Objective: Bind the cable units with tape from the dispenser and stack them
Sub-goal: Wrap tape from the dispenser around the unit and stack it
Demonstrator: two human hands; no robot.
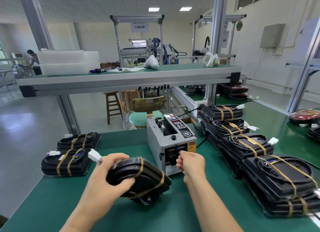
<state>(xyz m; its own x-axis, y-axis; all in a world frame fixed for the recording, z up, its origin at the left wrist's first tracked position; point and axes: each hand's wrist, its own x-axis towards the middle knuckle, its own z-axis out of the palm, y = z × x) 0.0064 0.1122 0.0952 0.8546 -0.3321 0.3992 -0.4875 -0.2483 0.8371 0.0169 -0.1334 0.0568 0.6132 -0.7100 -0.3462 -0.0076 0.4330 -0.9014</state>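
Left hand [110, 176] is clamped round a black cable unit [138, 176], thumb underneath and fingers over the far edge. It holds the unit tilted just above the green table [173, 214], near centre. Two tan tape bands already cross it. Right hand [190, 164] is up at the mouth of the grey tape dispenser [171, 138], fingers curled in tight; I can't tell whether they pinch any tape. There is one dispenser, just beyond the held unit.

On the left lie two bound units, one far [78, 141] and one nearer [66, 164], side by side. On the right a row of stacked units [280, 174] runs from far to near, with four taped tops showing and more beneath.
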